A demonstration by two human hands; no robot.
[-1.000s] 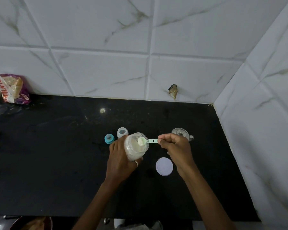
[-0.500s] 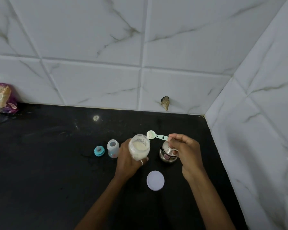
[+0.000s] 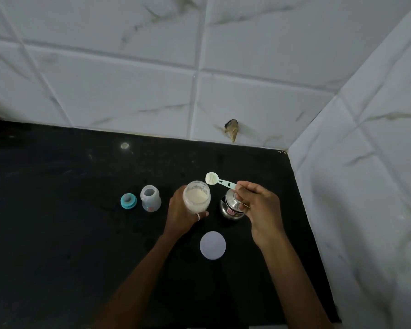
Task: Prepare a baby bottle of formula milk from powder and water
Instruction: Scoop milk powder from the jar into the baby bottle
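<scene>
Scoop [image 3: 220, 181] in right-hand grip: mint green, pale cream powder. Jar [image 3: 197, 196] in left-hand grip: clear, cream powder. Just below grips, lid [image 3: 212, 245]: white. Left of jar: translucent bottle [image 3: 150, 198], teal ring [image 3: 128, 200]. Counter [image 3: 57, 222] black; wall tiles [image 3: 128, 96] white, grey-veined.

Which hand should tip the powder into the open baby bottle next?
Right. The right hand already holds the loaded scoop; the left hand is busy gripping the powder jar. The baby bottle stands open further left.
</scene>
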